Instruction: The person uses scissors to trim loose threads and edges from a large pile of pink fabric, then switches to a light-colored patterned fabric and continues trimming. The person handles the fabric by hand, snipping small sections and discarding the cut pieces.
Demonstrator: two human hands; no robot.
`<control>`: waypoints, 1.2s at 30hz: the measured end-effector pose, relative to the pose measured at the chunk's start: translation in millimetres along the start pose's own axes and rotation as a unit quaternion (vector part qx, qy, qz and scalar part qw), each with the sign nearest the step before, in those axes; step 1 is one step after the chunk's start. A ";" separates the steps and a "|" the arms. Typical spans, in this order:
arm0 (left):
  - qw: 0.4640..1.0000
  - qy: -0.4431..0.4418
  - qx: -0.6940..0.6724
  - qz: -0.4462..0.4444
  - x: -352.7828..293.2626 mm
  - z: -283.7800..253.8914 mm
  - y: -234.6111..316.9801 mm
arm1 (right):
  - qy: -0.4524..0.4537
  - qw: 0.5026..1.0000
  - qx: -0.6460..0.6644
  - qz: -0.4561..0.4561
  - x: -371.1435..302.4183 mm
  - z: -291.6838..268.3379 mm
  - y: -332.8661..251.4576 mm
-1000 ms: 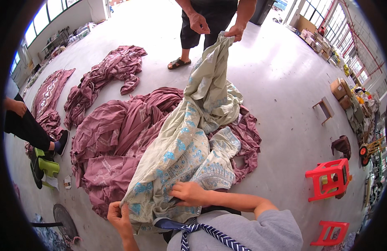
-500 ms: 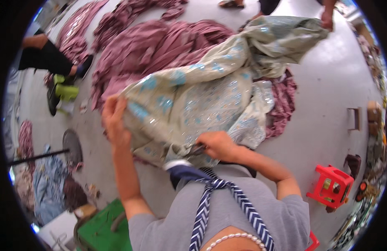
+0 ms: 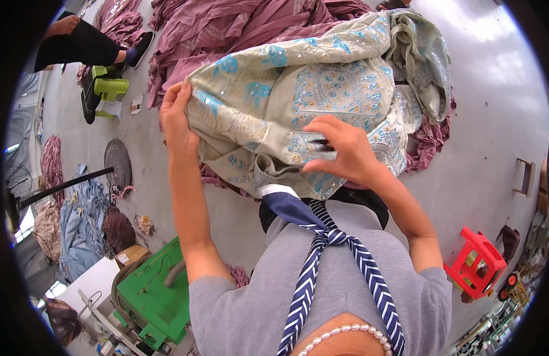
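Note:
A pale sage-green cloth with turquoise flowers and shiny embroidery is spread in front of me, partly lying over a large heap of mauve cloth. At its left edge my left hand pinches the cloth between thumb and fingers and holds it raised. Over the embroidered part nearer my body is my right hand, its thumb and forefinger apart. Small dark thread snips show between them, mostly hidden by the hand. The far right end of the cloth lies in a bunched fold.
A green machine table stands at lower left, near blue cloth on the floor. A red plastic stool is at lower right. At upper left a person's leg reaches past a lime-green stool.
The far right end of the cloth, held up by another person's hands before, now lies dropped in folds. My right hand has moved up and right, its fingers spread wider. My left hand keeps its pinch.

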State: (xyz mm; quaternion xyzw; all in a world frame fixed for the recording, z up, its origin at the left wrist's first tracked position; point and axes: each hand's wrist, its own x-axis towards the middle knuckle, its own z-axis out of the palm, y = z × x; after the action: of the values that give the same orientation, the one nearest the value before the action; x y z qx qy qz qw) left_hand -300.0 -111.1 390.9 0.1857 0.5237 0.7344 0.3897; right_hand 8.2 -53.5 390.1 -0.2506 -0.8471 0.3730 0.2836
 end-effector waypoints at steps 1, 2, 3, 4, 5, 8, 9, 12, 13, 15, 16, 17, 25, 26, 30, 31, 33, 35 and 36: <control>1.000 -0.001 -0.005 0.001 6.1 -2.0 -2.4 | 0.009 0.999 -0.027 -0.040 0.7 2.4 -3.9; 1.000 0.002 -0.012 0.002 10.8 -4.6 -5.1 | -0.008 0.997 -0.059 -0.051 -4.0 7.7 1.9; 1.000 0.005 -0.004 0.004 14.2 -6.1 -5.8 | -0.026 0.998 -0.049 -0.026 -4.4 8.2 7.6; 1.000 0.004 0.001 0.005 18.0 -3.9 -7.8 | -0.041 0.998 -0.044 0.000 -1.3 5.2 15.5; 1.000 0.003 0.007 0.007 20.0 -1.2 -8.9 | -0.057 0.997 -0.038 0.026 4.2 3.0 20.9; 0.999 0.029 0.012 0.011 32.6 0.4 -15.1 | -0.073 0.985 0.030 0.155 31.2 -13.9 28.0; 0.999 0.032 0.014 0.017 39.7 -0.4 -19.1 | -0.080 0.981 0.043 0.169 40.1 -18.1 32.9; 0.999 0.030 0.019 0.024 55.5 6.5 -27.5 | -0.016 0.987 -0.147 0.059 57.3 -19.9 52.7; 0.999 0.034 0.026 0.018 58.9 8.0 -30.1 | 0.022 0.982 -0.185 0.021 57.0 -18.3 51.0; 0.998 0.042 0.041 0.006 65.1 10.7 -34.1 | 0.097 0.960 -0.258 -0.057 56.5 -13.6 40.9; 0.999 0.035 0.041 0.000 68.8 8.0 -37.7 | 0.111 0.966 -0.226 -0.064 48.1 -9.9 29.1; 0.998 0.035 0.042 0.001 69.1 7.0 -39.6 | 0.100 0.971 -0.204 -0.078 37.9 -3.3 15.5; 0.998 0.024 0.050 0.010 75.3 12.2 -39.9 | -0.149 0.989 0.011 0.005 -19.0 67.1 -25.0; 0.998 0.017 0.051 0.011 77.1 13.7 -40.5 | -0.219 0.970 0.096 0.046 -20.1 74.7 -39.1; 0.998 -0.002 0.066 0.015 81.2 21.0 -37.1 | -0.259 0.961 0.063 -0.079 -30.9 119.9 -64.8; 0.997 -0.004 0.069 0.017 79.4 20.9 -36.1 | -0.459 0.884 -0.050 -0.071 -18.3 105.4 -71.9; 0.997 -0.007 0.079 0.017 77.2 22.7 -31.8 | -0.341 0.928 -0.042 -0.141 -34.3 101.8 -56.4; 0.997 -0.011 0.077 0.021 79.5 20.5 -31.3 | -0.280 0.946 -0.005 -0.161 -33.1 70.9 -55.3; 0.997 -0.019 0.066 0.019 83.5 14.9 -35.3 | -0.241 0.960 0.018 -0.145 -32.7 58.3 -54.6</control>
State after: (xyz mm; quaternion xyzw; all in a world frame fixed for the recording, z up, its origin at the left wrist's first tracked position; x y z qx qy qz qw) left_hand -328.9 -32.5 353.0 0.2346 0.5597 0.7021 0.3725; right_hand -19.0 -135.4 390.0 -0.0229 -0.9105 0.3929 0.1268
